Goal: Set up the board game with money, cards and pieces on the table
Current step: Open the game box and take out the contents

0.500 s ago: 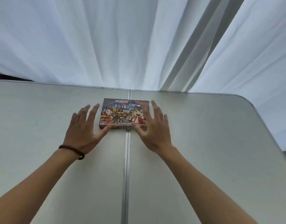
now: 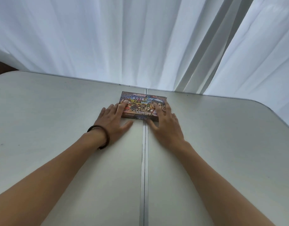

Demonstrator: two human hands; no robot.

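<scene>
closed game box lies flat, printed lid up, at the far middle of the table, straddling the centre seam with more of it on the left leaf than the right. the box's far edge runs near the table's far edge, a thin strip of tabletop between them, and its long sides are roughly parallel to that edge. left hand sits at the box's near-left corner: index finger straight on the lid's left part, the other fingers flat on the table just beside the left edge, thumb spread on the table just below the near edge. it is not clenched, only resting and touching. right hand covers the near-right corner: fingers extended over the lid's right part and reaching to the right edge, thumb out on the table by the near wall at the seam. this hand is also relaxed and flat, no wrap around the box that i can see. dark bracelet is on the left wrist. both forearms run up the near half, one on each side of the seam. wide tabletop spreads left of the box out to a rounded far-left corner and right out to a rounded far-right corner, with a long stretch toward the near side. white curtain hangs just behind the far edge.
</scene>
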